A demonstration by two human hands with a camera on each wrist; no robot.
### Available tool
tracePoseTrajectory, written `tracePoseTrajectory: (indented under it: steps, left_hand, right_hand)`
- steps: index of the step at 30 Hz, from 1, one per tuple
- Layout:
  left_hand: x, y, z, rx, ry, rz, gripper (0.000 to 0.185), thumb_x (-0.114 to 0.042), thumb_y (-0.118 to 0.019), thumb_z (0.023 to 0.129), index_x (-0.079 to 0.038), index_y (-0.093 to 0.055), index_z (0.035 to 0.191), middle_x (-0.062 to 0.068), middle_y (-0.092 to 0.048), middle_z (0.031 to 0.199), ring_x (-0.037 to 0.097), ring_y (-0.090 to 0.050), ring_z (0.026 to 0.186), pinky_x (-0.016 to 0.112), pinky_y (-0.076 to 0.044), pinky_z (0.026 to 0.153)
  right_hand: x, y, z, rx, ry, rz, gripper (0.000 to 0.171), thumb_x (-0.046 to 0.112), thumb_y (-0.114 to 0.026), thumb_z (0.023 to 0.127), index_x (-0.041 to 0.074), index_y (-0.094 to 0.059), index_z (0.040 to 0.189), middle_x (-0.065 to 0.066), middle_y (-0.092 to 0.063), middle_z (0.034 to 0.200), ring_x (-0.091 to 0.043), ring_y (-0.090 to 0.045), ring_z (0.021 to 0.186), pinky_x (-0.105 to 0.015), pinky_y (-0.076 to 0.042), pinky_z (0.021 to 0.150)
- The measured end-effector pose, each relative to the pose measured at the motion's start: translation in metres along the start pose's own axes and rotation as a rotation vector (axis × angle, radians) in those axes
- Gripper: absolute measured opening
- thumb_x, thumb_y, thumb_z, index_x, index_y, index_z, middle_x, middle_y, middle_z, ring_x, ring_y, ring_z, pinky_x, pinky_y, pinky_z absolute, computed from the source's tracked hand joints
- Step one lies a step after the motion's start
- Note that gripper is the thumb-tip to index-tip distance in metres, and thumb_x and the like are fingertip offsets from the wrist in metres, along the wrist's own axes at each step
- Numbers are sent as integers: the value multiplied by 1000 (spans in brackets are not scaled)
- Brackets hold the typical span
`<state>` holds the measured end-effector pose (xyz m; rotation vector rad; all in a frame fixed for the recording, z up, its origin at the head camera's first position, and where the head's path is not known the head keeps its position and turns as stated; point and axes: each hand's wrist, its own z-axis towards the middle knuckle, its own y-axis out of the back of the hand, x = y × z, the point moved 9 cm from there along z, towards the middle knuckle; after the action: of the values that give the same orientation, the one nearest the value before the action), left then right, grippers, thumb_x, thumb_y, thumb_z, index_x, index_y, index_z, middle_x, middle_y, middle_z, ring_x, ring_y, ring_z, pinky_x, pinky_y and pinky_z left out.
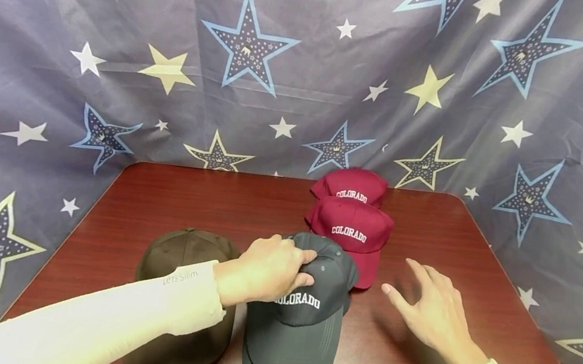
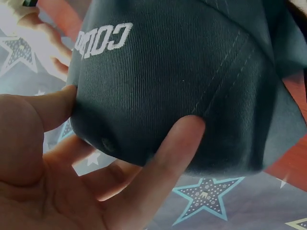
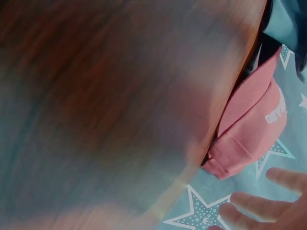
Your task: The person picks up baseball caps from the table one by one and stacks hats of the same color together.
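A dark red wooden table (image 1: 199, 200) stands before a star-printed grey-blue cloth backdrop (image 1: 298, 52).

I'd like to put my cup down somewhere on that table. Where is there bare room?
Bare wood lies along the table's far left, behind the olive cap, and on the right, beyond the right hand. The near middle is crowded: the left hand grips the grey cap, with two maroon caps just behind.
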<state>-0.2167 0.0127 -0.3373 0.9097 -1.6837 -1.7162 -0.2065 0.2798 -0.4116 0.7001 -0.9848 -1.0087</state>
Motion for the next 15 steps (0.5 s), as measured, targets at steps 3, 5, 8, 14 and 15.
tracePoseTrajectory:
  steps: [3, 5, 8, 14, 15]
  left_hand:
    - [0, -7, -1, 17, 10, 35, 51, -47, -68, 97, -18, -63, 140, 16, -70, 119, 35, -66, 99, 52, -60, 76]
    - [0, -13, -2, 29, 12, 62, 55, -48, -67, 97, -16, -61, 141, 18, -69, 119, 35, -65, 100, 51, -60, 77]
    - [-1, -21, -4, 43, 13, 106, 64, -51, -67, 96, -10, -57, 145, 20, -67, 122, 36, -65, 102, 48, -60, 79]
    - [-4, -32, -4, 34, 7, 185, 73, -54, -67, 95, -3, -54, 147, 21, -67, 125, 37, -65, 106, 44, -61, 79]
    - [-4, -33, -4, 33, 5, 193, 73, -54, -66, 95, -3, -55, 146, 21, -67, 124, 37, -65, 105, 44, -62, 78]
  right_hand:
    - [1, -1, 0, 2, 0, -1, 74, 60, -72, 88, 10, -58, 141, -22, -62, 131, -49, -55, 117, -69, -37, 94]
    - [0, -1, 0, 1, -1, -3, 75, 60, -72, 88, 10, -58, 141, -22, -62, 131, -49, -55, 117, -68, -37, 94]
    - [1, -2, 0, 3, -2, -1, 75, 61, -71, 88, 10, -58, 141, -22, -62, 131, -49, -54, 117, -68, -37, 94]
    - [1, -5, 0, 13, -7, 1, 75, 62, -71, 88, 10, -58, 142, -21, -61, 132, -48, -54, 119, -68, -36, 94]
    - [1, -6, -1, 14, -8, 2, 75, 62, -71, 88, 10, -58, 142, -21, -61, 132, -48, -54, 119, -68, -36, 94]
